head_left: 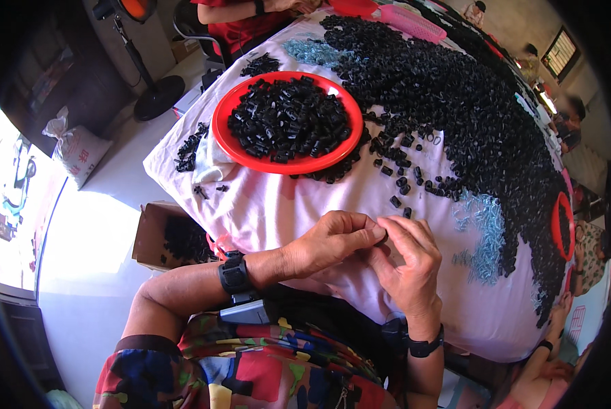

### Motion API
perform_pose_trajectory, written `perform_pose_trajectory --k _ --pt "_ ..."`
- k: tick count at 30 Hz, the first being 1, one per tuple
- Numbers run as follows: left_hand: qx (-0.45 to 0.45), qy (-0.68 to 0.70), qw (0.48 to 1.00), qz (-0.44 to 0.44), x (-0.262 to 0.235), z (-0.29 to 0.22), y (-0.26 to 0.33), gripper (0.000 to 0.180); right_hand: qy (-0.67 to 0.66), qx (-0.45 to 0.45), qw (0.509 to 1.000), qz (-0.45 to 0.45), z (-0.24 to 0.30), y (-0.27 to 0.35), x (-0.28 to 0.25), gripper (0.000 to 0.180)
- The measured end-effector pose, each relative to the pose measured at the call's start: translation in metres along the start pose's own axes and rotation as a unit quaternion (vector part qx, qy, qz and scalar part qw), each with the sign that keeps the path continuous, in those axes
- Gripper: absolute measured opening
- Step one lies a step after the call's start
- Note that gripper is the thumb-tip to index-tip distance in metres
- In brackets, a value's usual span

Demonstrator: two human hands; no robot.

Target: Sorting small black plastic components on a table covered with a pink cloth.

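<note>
My left hand (339, 240) and my right hand (412, 264) meet over the near edge of the pink cloth, both with fingers pinched. A small black part (385, 236) shows as a dark bit between their fingertips, mostly hidden by the fingers. Just beyond my hands lie several loose black plastic parts (402, 183). Further off to the left, a red plate (221, 133) holds a heap of short black plastic parts (292, 119). To the right of my right hand is a scatter of small bluish metal pieces (488, 235), perhaps screws or pins.
A large pile of black parts (428, 88) covers the far and right table. More bluish pieces (316, 51) lie at the back. A cardboard box (150, 238) with black parts stands below the left edge, near a white sack (80, 146) and a fan (159, 95). Other people sit around the table.
</note>
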State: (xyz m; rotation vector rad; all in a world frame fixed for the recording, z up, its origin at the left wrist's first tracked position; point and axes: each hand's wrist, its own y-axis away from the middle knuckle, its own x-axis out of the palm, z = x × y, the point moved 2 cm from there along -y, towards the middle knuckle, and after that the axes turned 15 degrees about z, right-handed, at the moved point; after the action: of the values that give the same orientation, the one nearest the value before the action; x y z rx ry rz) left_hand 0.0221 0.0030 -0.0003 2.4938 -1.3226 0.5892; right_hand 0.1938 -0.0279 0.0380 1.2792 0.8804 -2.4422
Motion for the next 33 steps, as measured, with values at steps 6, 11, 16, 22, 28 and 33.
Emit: perform_pose_trajectory --k 6,11,16,22,28,33 --pt "-0.038 -0.009 0.999 0.022 -0.002 0.003 0.002 0.035 -0.007 -0.017 1.000 0.015 -0.007 0.003 -0.004 0.044" --pt "-0.027 -0.030 0.999 0.015 -0.001 0.003 0.003 0.036 0.003 -0.045 0.999 0.024 -0.010 0.004 -0.002 0.041" --pt "-0.029 -0.023 0.999 0.015 -0.001 0.003 0.004 0.035 0.005 -0.061 0.998 0.033 -0.010 0.003 -0.001 0.038" --pt "-0.025 -0.014 1.000 0.014 0.000 0.002 0.003 0.039 0.000 -0.057 0.998 0.013 -0.010 0.003 -0.001 0.034" --pt "0.011 0.058 0.998 0.018 -0.005 0.010 0.002 0.040 0.014 -0.055 0.998 -0.009 -0.011 0.002 -0.001 0.030" --pt "-0.007 0.047 0.999 0.009 -0.001 0.003 0.005 0.039 0.021 -0.067 0.998 0.003 -0.010 0.001 0.001 0.033"
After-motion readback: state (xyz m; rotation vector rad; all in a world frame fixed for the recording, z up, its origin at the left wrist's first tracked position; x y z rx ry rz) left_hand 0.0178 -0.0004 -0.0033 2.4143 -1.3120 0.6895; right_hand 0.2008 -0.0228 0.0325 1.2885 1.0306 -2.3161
